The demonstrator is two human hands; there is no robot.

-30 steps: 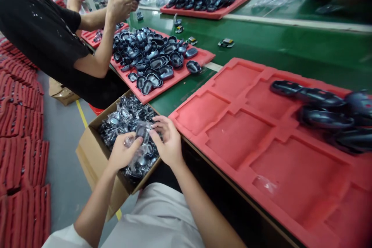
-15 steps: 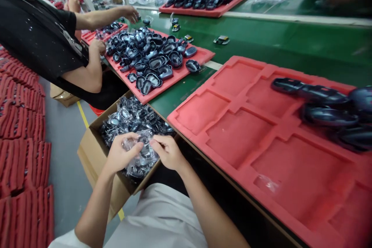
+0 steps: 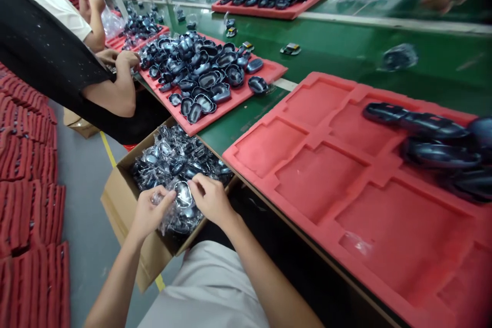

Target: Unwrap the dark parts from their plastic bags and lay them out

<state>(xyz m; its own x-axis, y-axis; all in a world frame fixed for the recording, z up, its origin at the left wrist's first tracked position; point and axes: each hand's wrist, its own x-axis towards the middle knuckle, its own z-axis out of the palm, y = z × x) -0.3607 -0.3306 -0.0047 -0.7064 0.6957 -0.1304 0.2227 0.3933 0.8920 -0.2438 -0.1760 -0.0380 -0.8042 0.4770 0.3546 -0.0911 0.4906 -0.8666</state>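
Observation:
Over the open box, my left hand (image 3: 151, 210) is closed on a crumpled clear plastic bag (image 3: 168, 215). My right hand (image 3: 210, 197) pinches the right edge of a dark, shiny oval plastic shell (image 3: 183, 195) with a pale rim. The shell lies between my two hands, its hollow side towards me; whether part of it is still inside the bag I cannot tell. Beneath them, a cardboard box (image 3: 125, 215) holds many similar shells in clear wrapping (image 3: 169, 151).
Right of the box, a red foam tray (image 3: 323, 184) bears dark shells (image 3: 438, 151). Another red tray (image 3: 272, 70) holds a heap of unwrapped shells (image 3: 203, 69). A wrapped piece (image 3: 400, 56) sits on the green belt (image 3: 346, 56). A co-worker's arm (image 3: 115, 92) is at left, beside stacked red trays (image 3: 31, 215).
Between my hands, the shell shows more plainly, with less plastic over it. Both hands have shifted slightly left. The co-worker's outstretched arm has drawn back, and a wrapped piece has appeared on the belt.

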